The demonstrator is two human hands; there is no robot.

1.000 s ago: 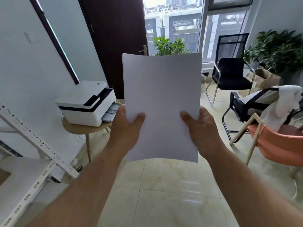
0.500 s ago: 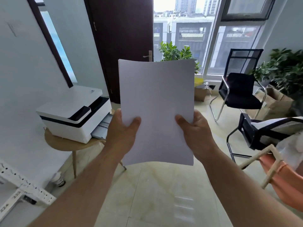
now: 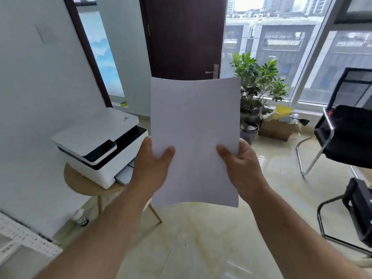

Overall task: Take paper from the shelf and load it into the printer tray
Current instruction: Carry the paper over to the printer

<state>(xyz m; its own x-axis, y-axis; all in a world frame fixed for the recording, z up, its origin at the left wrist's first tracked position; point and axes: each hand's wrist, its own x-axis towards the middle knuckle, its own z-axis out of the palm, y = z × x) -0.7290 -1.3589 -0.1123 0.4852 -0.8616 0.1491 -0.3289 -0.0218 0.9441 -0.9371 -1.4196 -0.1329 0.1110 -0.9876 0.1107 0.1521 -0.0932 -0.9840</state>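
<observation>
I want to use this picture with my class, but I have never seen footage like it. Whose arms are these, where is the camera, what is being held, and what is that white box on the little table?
There is no robot here. The camera sits on a person's head and looks forward and down, so the two bare arms are that person's own. The left hand and the right hand each grip a side of a white stack of paper, held upright in front of the chest. To the left, against the wall, a white printer stands on a small round wooden table; its paper tray sticks out at the front, partly hidden behind the left hand. The paper is not loaded yet.
</observation>
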